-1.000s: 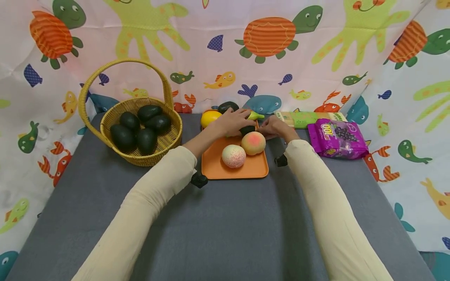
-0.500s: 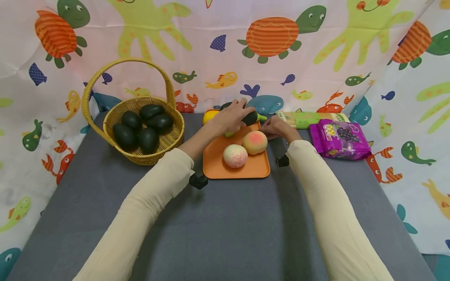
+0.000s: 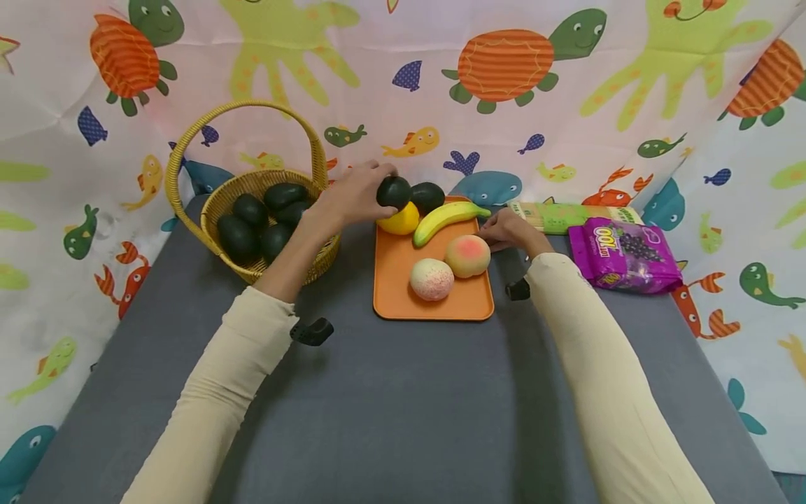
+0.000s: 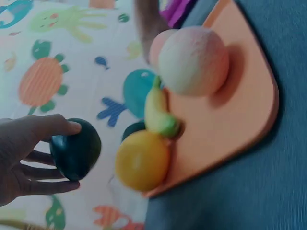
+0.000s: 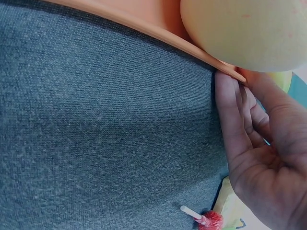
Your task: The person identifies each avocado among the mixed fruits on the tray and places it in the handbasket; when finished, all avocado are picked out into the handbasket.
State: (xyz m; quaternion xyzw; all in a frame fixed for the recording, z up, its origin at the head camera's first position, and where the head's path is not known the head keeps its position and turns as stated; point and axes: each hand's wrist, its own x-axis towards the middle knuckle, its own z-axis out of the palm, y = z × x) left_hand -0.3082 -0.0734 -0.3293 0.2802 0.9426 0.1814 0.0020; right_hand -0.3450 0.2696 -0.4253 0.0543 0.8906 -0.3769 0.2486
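Note:
My left hand (image 3: 355,194) grips a dark green avocado (image 3: 393,192) between thumb and fingers, in the air near the tray's back left corner. In the left wrist view, this avocado (image 4: 79,151) is apart from the tray. My right hand (image 3: 508,229) pinches the right rim of the orange tray (image 3: 397,290); the right wrist view has its thumb over the rim and fingers (image 5: 230,110) against the outside. On the tray lie a yellow lemon-like fruit (image 3: 401,221), a banana (image 3: 446,218), a peach (image 3: 468,256) and a pale speckled peach (image 3: 432,280). Another avocado (image 3: 429,197) sits at the back.
A wicker basket (image 3: 326,262) with a tall handle (image 3: 242,105) stands left, holding several avocados (image 3: 238,236). Behind the right hand lie a green-and-yellow packet (image 3: 554,218) and a purple grape-printed pack (image 3: 626,255). A red lollipop (image 5: 210,220) lies near the right wrist. A patterned cloth hangs behind.
My left hand has lifted the avocado off the tray and carried it left, uncovering the banana and lemon-like fruit. The right hand stays at the tray's rim. The head view has turned slightly left.

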